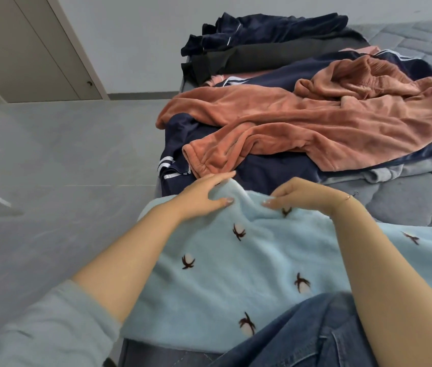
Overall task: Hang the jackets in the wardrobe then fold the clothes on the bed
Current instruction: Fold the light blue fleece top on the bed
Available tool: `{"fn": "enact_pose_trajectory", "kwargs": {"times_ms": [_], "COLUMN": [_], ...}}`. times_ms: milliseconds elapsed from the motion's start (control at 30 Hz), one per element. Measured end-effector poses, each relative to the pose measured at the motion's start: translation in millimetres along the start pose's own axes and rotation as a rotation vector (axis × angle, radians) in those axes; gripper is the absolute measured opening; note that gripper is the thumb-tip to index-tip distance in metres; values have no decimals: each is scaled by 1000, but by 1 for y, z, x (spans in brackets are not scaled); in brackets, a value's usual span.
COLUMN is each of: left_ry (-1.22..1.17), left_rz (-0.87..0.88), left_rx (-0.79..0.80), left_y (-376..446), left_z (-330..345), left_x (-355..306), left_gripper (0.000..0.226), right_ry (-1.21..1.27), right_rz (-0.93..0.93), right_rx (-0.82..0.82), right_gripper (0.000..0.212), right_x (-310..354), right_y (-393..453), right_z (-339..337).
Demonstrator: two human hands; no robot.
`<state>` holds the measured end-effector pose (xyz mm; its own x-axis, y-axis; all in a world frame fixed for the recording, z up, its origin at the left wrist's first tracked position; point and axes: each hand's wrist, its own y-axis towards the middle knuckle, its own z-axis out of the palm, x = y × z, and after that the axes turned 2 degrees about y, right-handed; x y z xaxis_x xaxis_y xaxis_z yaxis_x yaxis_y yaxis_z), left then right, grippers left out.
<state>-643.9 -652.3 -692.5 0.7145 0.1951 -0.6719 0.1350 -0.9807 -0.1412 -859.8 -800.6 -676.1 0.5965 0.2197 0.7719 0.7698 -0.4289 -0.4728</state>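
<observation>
A light blue fleece garment [236, 260], dotted with small dark sprig motifs, lies spread across the near end of the bed [408, 205], and everything else is best placed from it. At its far edge the fabric rises in a soft ridge between the person's two hands. The left hand [204, 194] lies on the ridge's left side, its fingers long and nearly straight over the top of the fold and the thumb tucked in below, so the cloth sits lightly pinched between them. The right hand [299, 193] comes in from the ridge's right side with fingers curled downward, the fingertips [269, 203] pressing into the fleece; whether they truly nip the cloth I cannot tell. Just beyond the blue garment a rust-orange plush garment [302, 123] sprawls crumpled on top of a navy garment with white stripes [262, 168]. Farther beyond sits a pile of dark clothes [262, 41] near the wall. A grey garment [395, 170] pokes out beyond and right. At the blue garment's near edge lies denim [315, 337]. Off to its left is grey floor [50, 154] and a closed door [37, 49].
</observation>
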Motion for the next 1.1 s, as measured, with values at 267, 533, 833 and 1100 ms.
{"fn": "enact_pose_trajectory", "kwargs": {"times_ms": [267,533,833,1100], "left_ry": [658,531,263,124], "left_rz": [525,76,-86,-123], "left_rx": [-181,75,223,-134], "left_y": [-36,-31,42,27], "left_z": [-11,-4,-73,4], "left_x": [-10,-37,-43,-8], "left_gripper": [18,40,34,48], "right_ry": [-402,-338,-191,-160], "right_rz": [-138,-75,-118,-33], "right_rx": [-53,-298,-707,-650], "right_gripper": [26,61,8,39], "right_x": [-8,-3,-17,-38], "right_y": [-23,-39,-28,-16], "right_z": [42,40,18,23]}}
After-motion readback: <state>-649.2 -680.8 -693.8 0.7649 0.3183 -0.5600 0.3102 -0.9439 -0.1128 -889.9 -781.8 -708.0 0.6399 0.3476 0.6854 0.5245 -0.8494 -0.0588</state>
